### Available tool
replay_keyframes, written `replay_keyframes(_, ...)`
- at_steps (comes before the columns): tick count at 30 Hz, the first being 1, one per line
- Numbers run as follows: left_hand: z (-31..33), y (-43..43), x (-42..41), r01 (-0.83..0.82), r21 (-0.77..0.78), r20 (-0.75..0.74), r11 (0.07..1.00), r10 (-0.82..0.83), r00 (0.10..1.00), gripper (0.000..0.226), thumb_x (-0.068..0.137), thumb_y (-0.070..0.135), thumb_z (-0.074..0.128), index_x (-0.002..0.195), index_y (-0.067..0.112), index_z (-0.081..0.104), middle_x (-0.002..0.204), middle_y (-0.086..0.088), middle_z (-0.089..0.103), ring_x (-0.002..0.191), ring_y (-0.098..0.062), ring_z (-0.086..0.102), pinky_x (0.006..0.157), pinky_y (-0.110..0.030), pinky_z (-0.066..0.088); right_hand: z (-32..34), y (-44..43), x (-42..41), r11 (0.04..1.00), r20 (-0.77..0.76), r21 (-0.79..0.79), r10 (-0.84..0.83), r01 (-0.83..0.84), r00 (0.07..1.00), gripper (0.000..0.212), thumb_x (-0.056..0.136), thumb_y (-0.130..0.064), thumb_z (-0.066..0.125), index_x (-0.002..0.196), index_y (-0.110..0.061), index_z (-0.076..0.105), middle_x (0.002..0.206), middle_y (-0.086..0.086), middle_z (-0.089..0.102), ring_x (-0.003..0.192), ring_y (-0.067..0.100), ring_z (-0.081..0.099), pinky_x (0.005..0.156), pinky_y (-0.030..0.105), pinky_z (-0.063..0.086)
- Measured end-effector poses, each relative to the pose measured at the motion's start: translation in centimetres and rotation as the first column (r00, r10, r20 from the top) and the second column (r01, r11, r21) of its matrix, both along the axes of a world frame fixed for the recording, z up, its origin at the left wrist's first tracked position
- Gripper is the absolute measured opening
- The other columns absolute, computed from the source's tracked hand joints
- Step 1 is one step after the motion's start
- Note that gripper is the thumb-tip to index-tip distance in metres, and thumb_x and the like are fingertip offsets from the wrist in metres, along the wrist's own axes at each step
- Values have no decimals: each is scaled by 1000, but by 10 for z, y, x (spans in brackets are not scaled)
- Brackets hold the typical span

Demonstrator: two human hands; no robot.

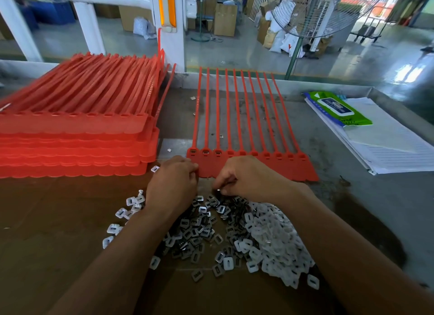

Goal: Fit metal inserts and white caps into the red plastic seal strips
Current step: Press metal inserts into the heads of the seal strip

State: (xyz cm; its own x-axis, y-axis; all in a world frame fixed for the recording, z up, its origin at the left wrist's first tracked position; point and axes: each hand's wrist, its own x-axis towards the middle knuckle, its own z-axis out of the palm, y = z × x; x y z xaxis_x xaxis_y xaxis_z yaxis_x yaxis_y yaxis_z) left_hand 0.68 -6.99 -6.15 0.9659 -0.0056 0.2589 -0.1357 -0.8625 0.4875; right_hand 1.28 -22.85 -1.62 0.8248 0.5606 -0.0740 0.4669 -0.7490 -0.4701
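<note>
Worktop (364, 192) busy: your left hand (172, 180) grips seal strip (293, 171) edge, steadying it; right hand (244, 176) pinches metal insert (218, 190) over insert pile (195, 234), likely next slot.

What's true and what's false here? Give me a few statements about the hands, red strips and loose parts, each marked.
1. The stack of red strips lies left of the flat sheet. True.
2. The green wipes pack sits on that stack. False: it lies on the white papers at right.
3. The right hand pinches a small metal insert. True.
4. Every head on the flat sheet is already fitted. False: only the three leftmost show a fitting.
5. The left hand lies flat on the white caps. False: it grips the flat sheet's near left corner.
</note>
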Motion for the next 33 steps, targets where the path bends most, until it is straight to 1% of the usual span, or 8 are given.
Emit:
replay_keyframes(3,-1,0,0,-1,-2,0,1000,1,1000,27,87,13,48,108,14,65,119,-2,59,105,-17,54,81,-21,34,1,1,-1,999,26,-34,16,-15,1000,18,81,-10,67,96,-18,73,70,-25,47,64,-14,44,66,-5,33)
replay_keyframes(8,-2,0,1,1,0,1,1000,-1,1000,28,87,14,48,109,15,65,121,-1,58,105,-16,54,80,-20,31,-1,2,-2,999,44,-39,13,-11,999,15,83,-12,65,94,-19,72,69,-24,45,65,-14,44,67,-5,33)
replay_keyframes(13,-2,0,1,2,3,-3,1000,-2,1000,28,88,14,47,110,15,65,121,-1,58,105,-16,54,78,-19,31,-7,0,0,999,24,-32,-15,16,1000,11,89,-13,56,92,-18,65,82,-15,47,79,2,46,69,14,36)
replay_keyframes(17,-1,1,1,8,12,10,1000,-9,1000,28,87,13,48,108,15,65,119,-1,59,104,-16,55,79,-20,32,-6,-7,1,982,-93,137,-116,129,989,23,91,-7,48,78,-26,51,80,-16,53,76,-2,51,66,12,39)
replay_keyframes(19,-1,1,0,8,4,9,1000,-8,1000,27,87,13,49,108,15,65,118,-1,59,103,-17,55,78,-19,32,-6,-9,2,971,-109,183,-138,156,984,25,90,-4,47,77,-26,50,79,-12,57,74,-3,54,65,11,43)
replay_keyframes(25,1,0,0,17,-5,1,1000,-17,1000,27,87,12,48,108,14,66,118,-2,59,102,-16,55,78,-20,33,-9,-15,4,950,-62,238,-192,201,979,16,86,-8,58,81,-23,60,79,-11,62,74,-4,56,66,3,42)
replay_keyframes(29,1,0,-1,18,-10,2,1000,-18,1000,27,87,12,48,107,14,66,118,-2,59,102,-16,55,78,-19,32,-8,-22,13,921,-12,248,-307,300,952,14,85,-12,62,77,-24,59,79,-13,59,77,-1,54,68,10,42)
replay_keyframes(33,1,0,-2,23,-15,13,1000,-22,1000,26,87,10,48,105,12,67,115,-3,61,101,-17,55,79,-20,35,-7,-29,32,869,42,238,-456,434,889,15,86,-12,58,77,-23,58,80,-11,56,78,3,51,62,10,35)
